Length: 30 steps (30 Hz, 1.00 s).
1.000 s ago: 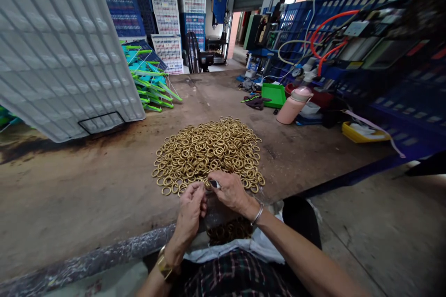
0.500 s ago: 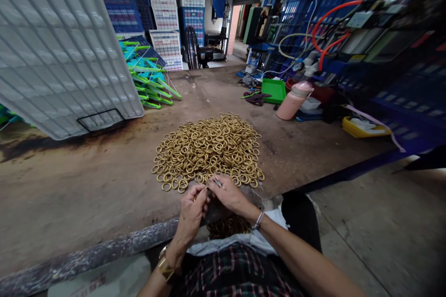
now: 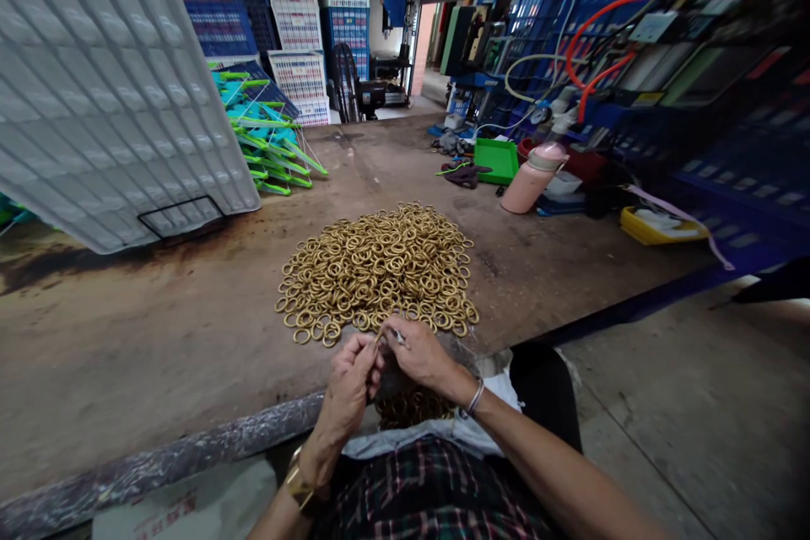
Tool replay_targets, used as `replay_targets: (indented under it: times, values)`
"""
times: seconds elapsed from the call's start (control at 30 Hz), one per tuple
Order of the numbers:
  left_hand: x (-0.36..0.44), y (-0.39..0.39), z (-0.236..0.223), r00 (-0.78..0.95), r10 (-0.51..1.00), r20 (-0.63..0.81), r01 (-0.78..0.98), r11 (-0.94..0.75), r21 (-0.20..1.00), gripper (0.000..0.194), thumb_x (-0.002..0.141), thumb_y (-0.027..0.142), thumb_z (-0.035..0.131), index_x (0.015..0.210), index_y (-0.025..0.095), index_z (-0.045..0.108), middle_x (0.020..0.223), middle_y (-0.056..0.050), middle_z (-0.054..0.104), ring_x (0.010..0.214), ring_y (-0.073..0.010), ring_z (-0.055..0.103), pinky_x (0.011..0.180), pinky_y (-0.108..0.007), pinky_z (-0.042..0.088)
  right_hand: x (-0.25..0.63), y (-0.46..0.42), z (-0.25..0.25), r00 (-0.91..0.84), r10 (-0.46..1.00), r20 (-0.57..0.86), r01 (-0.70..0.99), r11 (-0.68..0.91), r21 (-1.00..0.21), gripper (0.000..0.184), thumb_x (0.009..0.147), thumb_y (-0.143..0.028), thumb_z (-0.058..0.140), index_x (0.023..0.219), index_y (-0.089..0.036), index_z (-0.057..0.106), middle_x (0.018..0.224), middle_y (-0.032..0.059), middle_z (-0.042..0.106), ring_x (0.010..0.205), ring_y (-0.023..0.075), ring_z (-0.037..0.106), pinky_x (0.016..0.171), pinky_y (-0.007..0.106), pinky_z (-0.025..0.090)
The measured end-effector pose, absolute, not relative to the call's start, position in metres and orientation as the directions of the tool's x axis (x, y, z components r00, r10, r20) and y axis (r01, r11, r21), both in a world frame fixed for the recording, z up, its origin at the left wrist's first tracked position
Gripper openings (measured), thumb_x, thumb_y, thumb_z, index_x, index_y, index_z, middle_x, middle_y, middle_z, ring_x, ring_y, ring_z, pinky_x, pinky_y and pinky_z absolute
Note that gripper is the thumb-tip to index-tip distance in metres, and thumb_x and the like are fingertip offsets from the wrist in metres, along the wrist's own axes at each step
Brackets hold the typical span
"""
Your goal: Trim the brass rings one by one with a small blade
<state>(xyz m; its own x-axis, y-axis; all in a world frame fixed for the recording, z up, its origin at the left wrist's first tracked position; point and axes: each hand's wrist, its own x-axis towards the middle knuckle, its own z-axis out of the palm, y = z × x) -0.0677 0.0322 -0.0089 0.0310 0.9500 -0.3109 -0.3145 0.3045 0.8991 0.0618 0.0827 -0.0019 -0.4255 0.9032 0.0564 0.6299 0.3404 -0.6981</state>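
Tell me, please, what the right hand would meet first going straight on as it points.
The right hand would probably meet the heap of gold-coloured round rings first, though the hand's height above them is unclear.

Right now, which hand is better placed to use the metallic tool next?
Right, I'd judge. The right hand holds the small metallic tool, close to the left hand, whose grip is taken up by what looks like a ring.

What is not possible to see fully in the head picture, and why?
Head view:
Small tool in the right hand: mostly hidden by fingers.
Gold piece in the left hand: too small to identify.
Ring pile: lower rings buried under upper ones.
White ribbed panel: cut off by left and top edges.
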Motion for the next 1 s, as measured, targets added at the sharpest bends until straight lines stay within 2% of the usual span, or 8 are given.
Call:
replay_targets:
  times: [0.13,0.27,0.5,0.77,0.9,1.0]
  values:
    - [-0.068,0.033,-0.011,0.007,0.958,-0.287,-0.219,0.281,0.934,0.030,0.077,0.047,0.051,0.073,0.017,0.048,0.054,0.007,0.044,0.039,-0.0030,0.034,0.034,-0.013,0.025,0.063,0.075,-0.002,-0.519,0.854,-0.012,0.754,0.452,-0.476,0.016,0.074,-0.013,0.044,0.082,-0.017,0.057,0.071,0.0030,0.061,0.063,0.0134,0.050,0.058,0.023,0.028]
    - [-0.068,0.032,-0.012,-0.011,0.962,-0.272,-0.172,0.266,0.949,0.030,0.077,0.047,0.050,0.075,0.018,0.048,0.055,0.007,0.045,0.039,-0.0034,0.035,0.034,-0.013,0.027,0.060,0.073,0.005,-0.535,0.843,-0.055,0.791,0.476,-0.385,0.020,0.075,-0.013,0.040,0.086,-0.017,0.056,0.078,0.0047,0.063,0.066,0.0144,0.052,0.057,0.025,0.026]
    - [-0.065,0.031,-0.007,-0.036,0.965,-0.261,-0.135,0.254,0.958,0.033,0.075,0.050,0.052,0.069,0.018,0.046,0.050,0.007,0.043,0.037,-0.0036,0.034,0.034,-0.014,0.025,0.058,0.073,0.008,-0.508,0.852,-0.123,0.830,0.447,-0.333,0.023,0.076,-0.012,0.038,0.092,-0.016,0.054,0.079,0.0063,0.064,0.067,0.0154,0.054,0.056,0.025,0.026]
    - [-0.067,0.021,0.000,0.032,0.952,-0.303,-0.194,0.303,0.933,0.037,0.070,0.051,0.058,0.065,0.017,0.046,0.047,0.007,0.044,0.035,-0.0029,0.033,0.035,-0.015,0.024,0.061,0.070,-0.007,-0.418,0.903,-0.102,0.868,0.364,-0.339,0.019,0.077,-0.012,0.041,0.091,-0.017,0.052,0.078,0.0060,0.064,0.068,0.0157,0.057,0.056,0.025,0.028]
    - [-0.066,0.011,0.004,0.199,0.926,-0.321,-0.368,0.374,0.851,0.030,0.073,0.044,0.059,0.067,0.017,0.046,0.049,0.007,0.045,0.036,-0.0027,0.032,0.034,-0.015,0.023,0.075,0.084,-0.014,-0.270,0.962,-0.045,0.914,0.241,-0.327,0.021,0.077,-0.008,0.039,0.091,-0.016,0.052,0.082,0.0069,0.064,0.073,0.0155,0.058,0.060,0.023,0.031]
    - [-0.064,0.013,0.002,0.219,0.905,-0.365,-0.530,0.425,0.734,0.028,0.074,0.042,0.059,0.070,0.017,0.047,0.060,0.004,0.051,0.039,-0.0030,0.034,0.033,-0.015,0.024,0.078,0.097,-0.015,-0.182,0.983,0.027,0.921,0.180,-0.346,0.020,0.081,-0.013,0.039,0.097,-0.017,0.049,0.082,0.0057,0.064,0.077,0.0156,0.060,0.063,0.023,0.032]
